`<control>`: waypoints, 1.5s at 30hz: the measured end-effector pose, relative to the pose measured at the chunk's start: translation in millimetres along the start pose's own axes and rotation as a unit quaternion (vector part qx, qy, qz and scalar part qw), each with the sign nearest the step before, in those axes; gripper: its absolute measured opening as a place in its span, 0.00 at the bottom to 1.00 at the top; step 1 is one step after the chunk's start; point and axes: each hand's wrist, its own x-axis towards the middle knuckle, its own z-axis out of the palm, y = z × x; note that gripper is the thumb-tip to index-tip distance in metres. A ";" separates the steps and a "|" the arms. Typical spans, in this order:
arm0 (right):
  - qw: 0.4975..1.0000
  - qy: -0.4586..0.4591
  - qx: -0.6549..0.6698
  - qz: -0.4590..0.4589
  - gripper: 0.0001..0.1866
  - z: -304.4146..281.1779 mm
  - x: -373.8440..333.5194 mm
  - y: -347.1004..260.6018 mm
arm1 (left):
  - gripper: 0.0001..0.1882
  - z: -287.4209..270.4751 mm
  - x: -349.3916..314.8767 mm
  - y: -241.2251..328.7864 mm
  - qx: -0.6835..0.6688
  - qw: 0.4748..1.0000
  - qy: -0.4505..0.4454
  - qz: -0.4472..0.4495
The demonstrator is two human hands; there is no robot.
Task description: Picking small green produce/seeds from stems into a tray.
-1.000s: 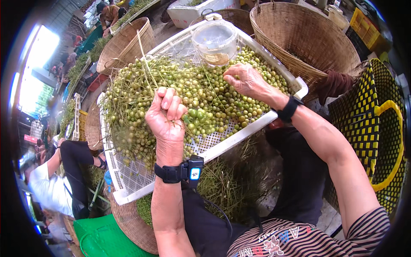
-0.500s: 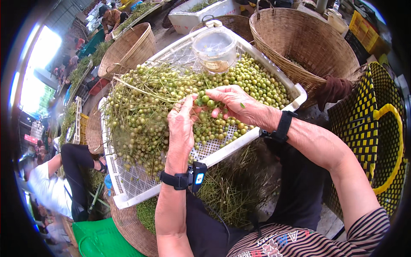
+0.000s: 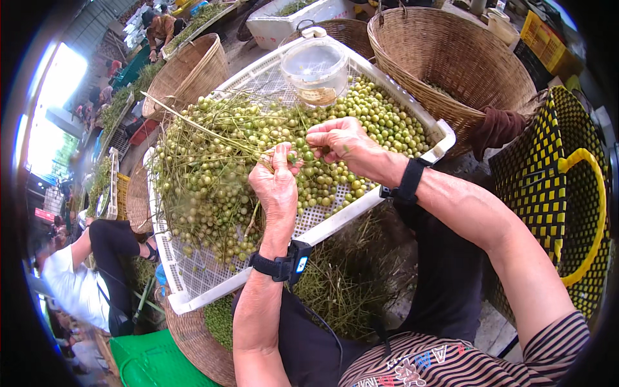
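Note:
A white mesh tray (image 3: 206, 274) holds many small round green-yellow fruits, loose ones (image 3: 387, 116) at the right and stemmy bunches (image 3: 206, 161) at the left. Over the middle of the tray, my left hand (image 3: 276, 184) is closed, thumb against fingers, on a fruit sprig (image 3: 292, 157) with a few green fruits. Just right of it, my right hand (image 3: 351, 147) is pinched at the sprig's other side; what lies between its fingertips is too small to name. A clear plastic tub (image 3: 314, 68) stands at the tray's far corner.
Large wicker baskets (image 3: 451, 58) stand beyond the tray, another (image 3: 187, 74) at the far left. A black-and-yellow woven bag (image 3: 535, 193) is at my right. Cut stems (image 3: 342, 277) lie below the tray. A person in a white shirt (image 3: 77, 284) sits at the left.
My hands have drawn slightly apart, and the green fruits between them show less. My left hand has turned a little. The whole view has shifted slightly.

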 end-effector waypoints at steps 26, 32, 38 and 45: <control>0.951 -0.168 0.122 0.230 0.16 -5.3 -1.6 13.3 | 0.12 -15.4 4.8 10.9 -0.164 0.974 0.014 -0.154; 0.959 -0.184 0.157 0.150 0.09 5.2 -5.7 7.5 | 0.14 -24.2 9.1 12.1 -0.129 0.984 0.027 -0.120; 0.984 -0.163 -0.040 0.068 0.11 8.8 -10.5 5.4 | 0.12 -22.9 9.1 9.3 -0.110 0.991 0.042 -0.071; 0.980 -0.024 0.125 0.155 0.08 -13.6 4.8 4.4 | 0.11 -17.7 8.6 16.9 -0.099 0.993 0.053 -0.040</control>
